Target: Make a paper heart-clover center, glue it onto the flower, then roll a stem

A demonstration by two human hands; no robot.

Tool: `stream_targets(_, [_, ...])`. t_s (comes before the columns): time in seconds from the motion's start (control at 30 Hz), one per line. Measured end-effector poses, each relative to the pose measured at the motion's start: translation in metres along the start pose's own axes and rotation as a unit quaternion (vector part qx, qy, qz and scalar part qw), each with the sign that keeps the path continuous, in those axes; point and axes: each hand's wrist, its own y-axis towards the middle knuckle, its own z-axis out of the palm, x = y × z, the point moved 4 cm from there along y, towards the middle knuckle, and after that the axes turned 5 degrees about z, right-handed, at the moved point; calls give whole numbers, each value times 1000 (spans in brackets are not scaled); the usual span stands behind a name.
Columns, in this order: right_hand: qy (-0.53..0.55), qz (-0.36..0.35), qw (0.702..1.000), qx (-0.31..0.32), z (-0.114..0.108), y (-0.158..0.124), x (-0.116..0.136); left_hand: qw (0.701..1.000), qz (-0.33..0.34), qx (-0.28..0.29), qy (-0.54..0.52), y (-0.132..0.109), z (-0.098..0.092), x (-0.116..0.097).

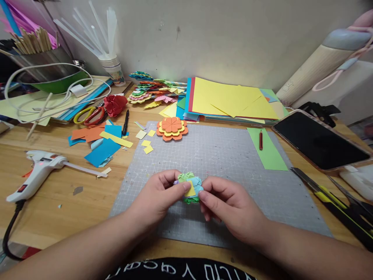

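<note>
Between my two hands is a small folded-paper flower (pixel 197 181) in light green, light blue, green and a little purple, held just over the grey cutting mat (pixel 227 155). A small yellow paper square (pixel 190 189) lies on its face. My left hand (pixel 163 190) is closed on the flower's left side, its thumb pressing on the yellow square. My right hand (pixel 225 196) pinches the flower's right edge between thumb and fingers. Beyond the hands, a layered orange and yellow paper flower (pixel 172 128) rests on the mat, with several small yellow squares (pixel 148 149) to its left.
A white glue gun (pixel 40 171) lies at left, near blue and orange paper scraps (pixel 103 151) and scissors (pixel 89 115). Coloured sheets (pixel 233 97) are stacked at the back. A phone (pixel 320 138), a yellow-black utility knife (pixel 335 202) and a green strip (pixel 272 155) lie at right.
</note>
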Motion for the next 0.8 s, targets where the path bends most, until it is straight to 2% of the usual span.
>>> stream_targets(0.17, [-27,-13,1000,-6,1,-2,-1,1000,15,15,-11,0,1,4])
stream_targets(0.4, [-91,-41,995,-6,1,-3,-2,998,8,1,-60,1,3,9])
stream_targets(0.6, [42,24,999,-7,-2,0,-5,997,-6,23,-78,1,7,6])
stream_targets(0.8, [57,26,998,-6,-2,0,-6,998,-13,44,-31,-1,7,6])
